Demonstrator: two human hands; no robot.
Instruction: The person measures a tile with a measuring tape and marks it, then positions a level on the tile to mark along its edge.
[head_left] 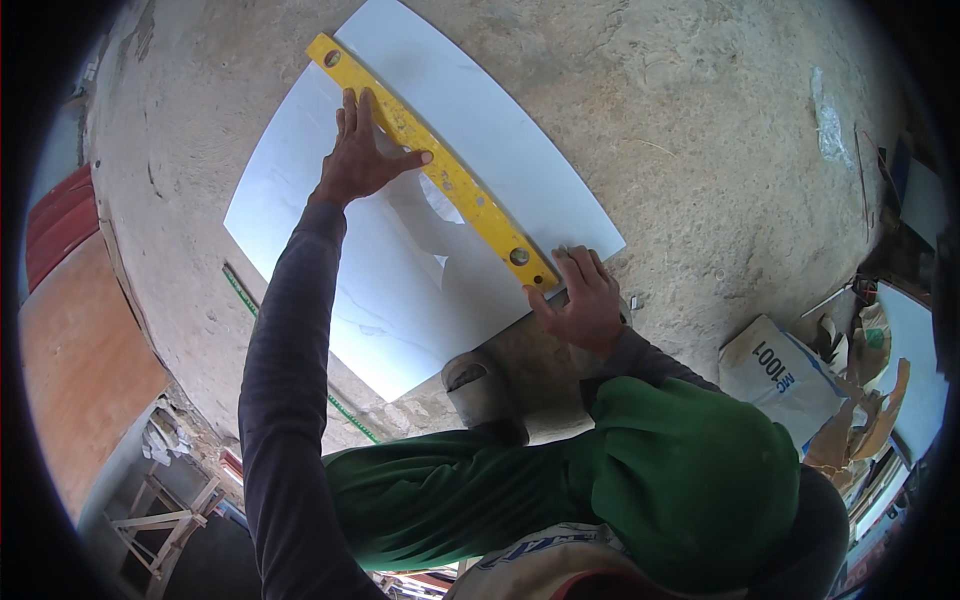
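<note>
A long yellow spirit level [405, 125] lies slantwise across a large white tile [480, 120] on the floor. My left hand [362, 155] rests spread on the tile, fingertips and thumb pressing against the level's near long edge. My right hand [585, 305] is at the level's lower right end, by the tile's near right edge. Its fingers reach onto the tile and its thumb points to the level's end, apart from the fingers; no held tool shows there. The tile's glossy face carries reflections beside the level.
Rough concrete floor [680, 130] surrounds the tile. A green strip [350, 415] lies partly under it or beside it on the left. My shoe [478, 390] is close to the near edge. Torn cardboard [785, 375] lies at right, a wooden trestle [165, 525] at lower left.
</note>
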